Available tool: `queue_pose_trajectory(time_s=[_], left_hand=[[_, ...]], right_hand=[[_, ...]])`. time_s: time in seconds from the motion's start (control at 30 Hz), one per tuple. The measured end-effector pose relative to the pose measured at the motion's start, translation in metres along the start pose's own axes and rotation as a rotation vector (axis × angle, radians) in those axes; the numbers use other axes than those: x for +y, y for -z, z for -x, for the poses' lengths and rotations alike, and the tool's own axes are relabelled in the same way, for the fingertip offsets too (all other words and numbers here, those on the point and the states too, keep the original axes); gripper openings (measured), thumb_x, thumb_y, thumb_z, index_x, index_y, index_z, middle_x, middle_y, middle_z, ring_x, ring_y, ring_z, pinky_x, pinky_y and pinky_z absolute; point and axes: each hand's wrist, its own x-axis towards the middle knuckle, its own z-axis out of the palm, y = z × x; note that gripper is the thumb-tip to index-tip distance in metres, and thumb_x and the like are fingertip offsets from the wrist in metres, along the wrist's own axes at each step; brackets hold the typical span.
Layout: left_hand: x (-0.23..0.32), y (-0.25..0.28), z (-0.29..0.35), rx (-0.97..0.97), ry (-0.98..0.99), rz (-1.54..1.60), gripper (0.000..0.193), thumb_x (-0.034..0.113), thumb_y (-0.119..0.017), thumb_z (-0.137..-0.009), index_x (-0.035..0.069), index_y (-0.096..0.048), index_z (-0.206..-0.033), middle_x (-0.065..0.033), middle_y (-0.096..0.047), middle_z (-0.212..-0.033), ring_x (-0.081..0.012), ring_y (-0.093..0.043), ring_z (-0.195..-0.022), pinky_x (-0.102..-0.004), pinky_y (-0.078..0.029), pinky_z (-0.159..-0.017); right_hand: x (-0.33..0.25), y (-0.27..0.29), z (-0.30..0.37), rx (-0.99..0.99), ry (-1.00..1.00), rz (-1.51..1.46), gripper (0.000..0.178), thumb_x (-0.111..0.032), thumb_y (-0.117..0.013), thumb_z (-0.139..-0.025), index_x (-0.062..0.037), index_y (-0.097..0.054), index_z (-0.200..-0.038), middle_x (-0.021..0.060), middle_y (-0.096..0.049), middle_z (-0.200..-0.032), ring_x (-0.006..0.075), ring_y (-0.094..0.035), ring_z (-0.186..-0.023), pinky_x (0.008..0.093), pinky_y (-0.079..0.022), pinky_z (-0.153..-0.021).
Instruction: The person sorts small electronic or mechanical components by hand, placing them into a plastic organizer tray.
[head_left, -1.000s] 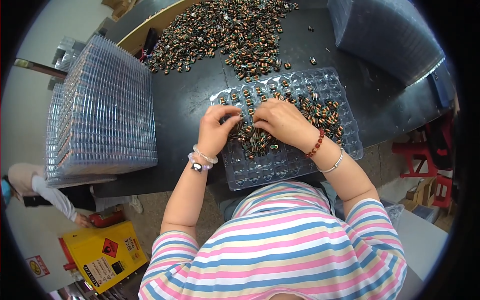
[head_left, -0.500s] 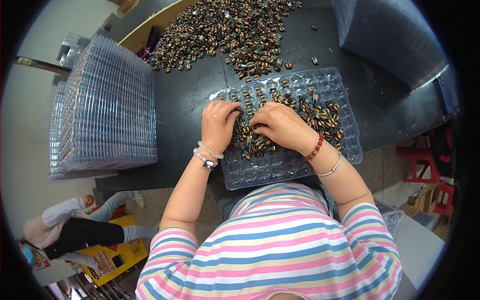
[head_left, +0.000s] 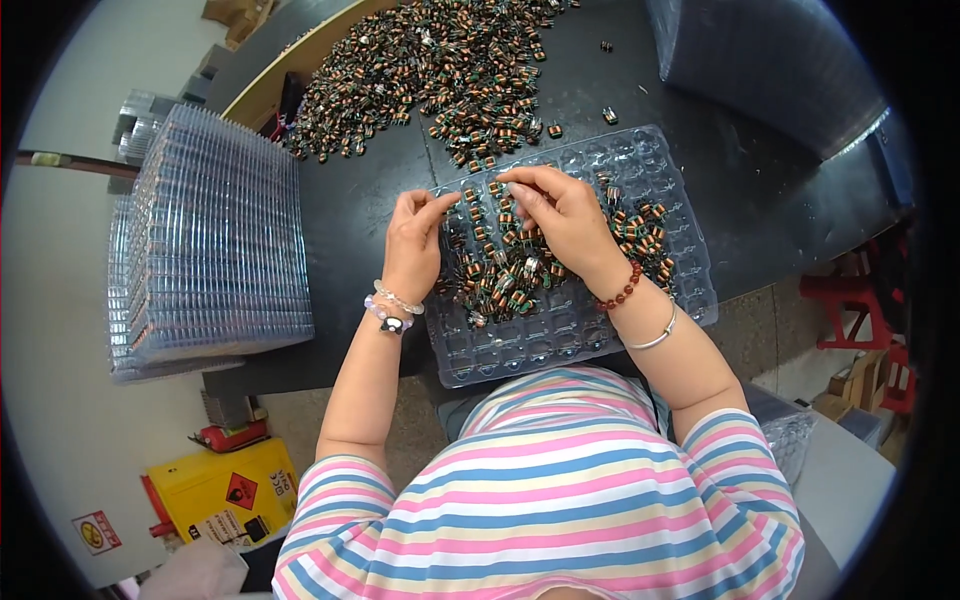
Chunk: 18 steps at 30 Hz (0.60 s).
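Clear moulded plastic tray with rows of small pockets (head_left: 530, 345): lies flat on the dark bench (head_left: 370, 200), near edge just past the person's striped shirt; near rows unfilled.

Small copper-wound coil components, brown and green (head_left: 510, 280): loose heap across the tray's middle, some seated in pockets.

Left hand (head_left: 412, 245): rests at the tray's left edge, fingers (head_left: 440, 205) stretched forward onto the coils, not clenched; whether they pinch one cannot be told.

Right hand (head_left: 565, 220): over the tray's centre, fingers (head_left: 520, 195) curled down among the coils; grasp cannot be told.

Stack of clear empty trays (head_left: 205, 250): left, well apart.

Large pile of matching coils (head_left: 430, 70): far bench, beyond the tray.
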Motion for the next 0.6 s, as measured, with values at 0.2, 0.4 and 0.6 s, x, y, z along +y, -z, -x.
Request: queue_pose_trajectory(time_s=[0.2,0.4,0.6], left_hand=[[0.001,-0.001,-0.003,-0.006,0.215,0.166,0.012,0.006,-0.069,-0.076,0.005,-0.069,-0.088,-0.0096,-0.061,-0.093,-0.0251,-0.06,-0.088,-0.0324,-0.047,-0.078],[-0.016,-0.011,0.005,0.126,0.04,-0.189,0.012,0.011,-0.075,-0.071,0.01,-0.071,-0.082,-0.008,-0.058,-0.114,-0.0287,-0.041,-0.12,-0.04,-0.036,-0.098],[0.003,0.001,0.021,0.141,-0.096,-0.366,0.013,0.014,-0.071,-0.077,0.012,-0.073,-0.089,-0.011,-0.054,-0.12,-0.0343,-0.037,-0.124,-0.0451,-0.034,-0.1]], right_hand=[[0.007,0.001,-0.003,0.003,0.014,-0.022,0.022,-0.013,-0.058,-0.092,-0.0014,-0.064,-0.109,0.0012,-0.065,-0.084,0.005,-0.056,-0.068,0.0206,-0.047,-0.06],[0.012,-0.001,-0.006,-0.033,-0.076,-0.197,0.023,-0.011,-0.058,-0.092,-0.0008,-0.062,-0.112,0.0039,-0.066,-0.093,0.0078,-0.06,-0.076,0.0207,-0.05,-0.063],[0.011,0.0,-0.005,-0.055,-0.111,-0.294,0.024,-0.008,-0.058,-0.092,0.0014,-0.059,-0.114,0.0078,-0.065,-0.101,0.0143,-0.066,-0.086,0.0226,-0.055,-0.068]])
